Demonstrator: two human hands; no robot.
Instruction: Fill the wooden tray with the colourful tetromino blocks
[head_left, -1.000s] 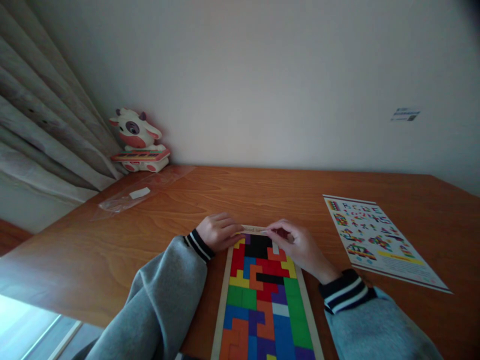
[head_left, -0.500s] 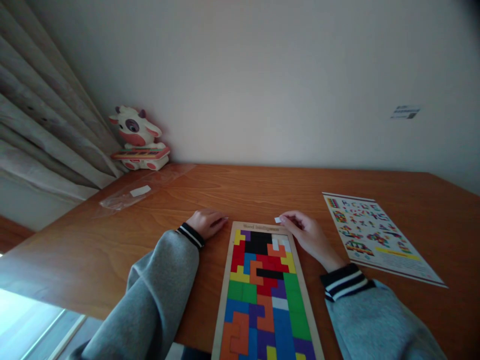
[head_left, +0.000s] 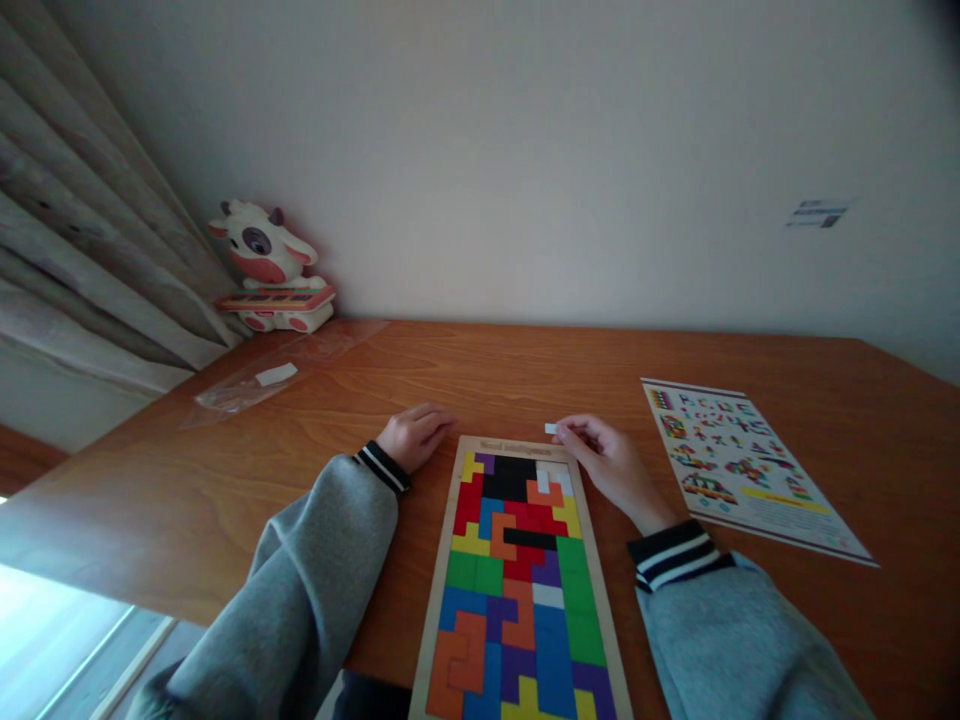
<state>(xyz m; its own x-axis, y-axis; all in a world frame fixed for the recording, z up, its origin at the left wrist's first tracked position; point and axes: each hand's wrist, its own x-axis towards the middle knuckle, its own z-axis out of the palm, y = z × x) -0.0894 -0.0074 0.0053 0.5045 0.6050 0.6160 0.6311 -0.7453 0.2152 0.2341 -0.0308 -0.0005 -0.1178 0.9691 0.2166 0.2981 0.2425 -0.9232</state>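
Right hand (head_left: 606,462): thumb and fingers pinched a small white piece (head_left: 550,428) just beyond the far right corner of the puzzle board (head_left: 441,570). Left hand (head_left: 414,437) rested on the wooden counter (head_left: 465,365) near the far left corner, fingers loosely curled; could not tell if anything lay under them.

Board lay flat on the counter, long axis running away from the person, heading at the far end and upright for the person; near end cut off by the view. White piece projected leftward from the fingertips, its longer visible side roughly crosswise to the board.

One second earlier, both hands were on the board's far end. By this moment the left was beside the corner, and the white blocks (head_left: 563,478) at the far right, partly covered before, showed more fully.

Writing: board heading, blurred, seemed to read "Wood Intelligence". Printed sheet (head_left: 754,465), right of the board, carried colored figures and a yellow band; small text illegible. Wall sticker (head_left: 817,214) unreadable. Far left: cow toy (head_left: 262,245) with keyboard, clear plastic bag (head_left: 232,392) in front of it.
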